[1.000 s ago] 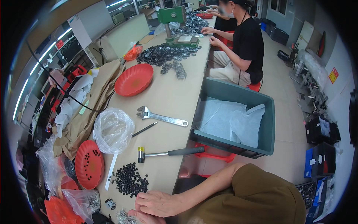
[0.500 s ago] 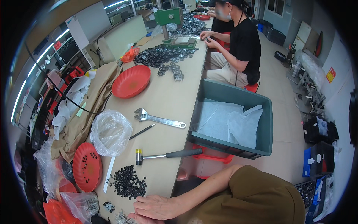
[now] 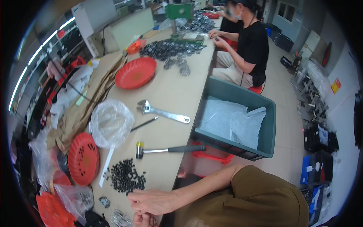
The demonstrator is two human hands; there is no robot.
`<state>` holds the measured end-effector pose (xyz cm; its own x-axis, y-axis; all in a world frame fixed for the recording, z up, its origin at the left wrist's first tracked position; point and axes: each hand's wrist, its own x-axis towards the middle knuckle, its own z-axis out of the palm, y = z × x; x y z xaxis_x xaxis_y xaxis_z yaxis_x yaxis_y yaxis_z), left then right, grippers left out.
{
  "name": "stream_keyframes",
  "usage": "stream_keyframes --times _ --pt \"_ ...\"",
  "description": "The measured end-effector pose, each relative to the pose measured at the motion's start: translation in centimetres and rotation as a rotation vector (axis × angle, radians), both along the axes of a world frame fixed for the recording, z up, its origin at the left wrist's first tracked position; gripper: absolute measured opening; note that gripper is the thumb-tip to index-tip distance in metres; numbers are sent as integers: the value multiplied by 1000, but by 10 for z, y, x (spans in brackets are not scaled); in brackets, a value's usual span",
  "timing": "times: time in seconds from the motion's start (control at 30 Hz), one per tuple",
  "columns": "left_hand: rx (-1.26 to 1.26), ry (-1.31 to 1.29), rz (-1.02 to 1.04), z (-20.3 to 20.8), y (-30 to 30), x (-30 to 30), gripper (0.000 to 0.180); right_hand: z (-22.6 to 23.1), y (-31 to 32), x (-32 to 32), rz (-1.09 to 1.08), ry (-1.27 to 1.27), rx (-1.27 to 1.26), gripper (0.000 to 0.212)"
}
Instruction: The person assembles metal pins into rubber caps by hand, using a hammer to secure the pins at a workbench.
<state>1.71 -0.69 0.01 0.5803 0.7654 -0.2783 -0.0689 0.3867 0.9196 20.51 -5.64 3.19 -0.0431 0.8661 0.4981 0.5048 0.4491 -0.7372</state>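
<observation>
My right hand (image 3: pixel 153 201) reaches in from the right, its fingers curled at the near edge of a pile of small round black pieces (image 3: pixel 126 176). Directly below it, at the picture's lower edge, my left hand (image 3: pixel 144 219) shows only in part. Its fingers are bent and pressed together, close against the right hand. Whatever either hand holds is hidden or too small to name. Beside the left hand lies a heap of thin shiny metal pieces (image 3: pixel 121 218). A small dark-and-clear part (image 3: pixel 104 201) rests on the table to their left.
Above the pile lie a mallet (image 3: pixel 170 150), a black pen-like stick (image 3: pixel 145 123) and an adjustable wrench (image 3: pixel 164 112). Red dishes (image 3: pixel 84 166) and a clear plastic bag (image 3: pixel 112 123) stand leftward. A green-grey bin (image 3: pixel 234 151) adjoins the table edge; a co-worker (image 3: pixel 249 45) sits beyond.
My view has shifted slightly, so the table items sit a little higher. My right hand's fingers have curled in, and more of my left hand's bent fingers show below it.
</observation>
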Motion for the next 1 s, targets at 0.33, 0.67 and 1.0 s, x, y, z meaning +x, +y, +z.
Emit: stream_keyframes --times 0.33,0.67,1.0 --pt "83 93 185 13 -10 12 7 -4 3 59 -313 -92 -89 18" --pt "259 202 302 3 -6 -6 11 -27 14 25 -246 -409 21 36" --pt "266 210 336 2 -5 -3 8 -33 5 20 -187 -448 -19 32"
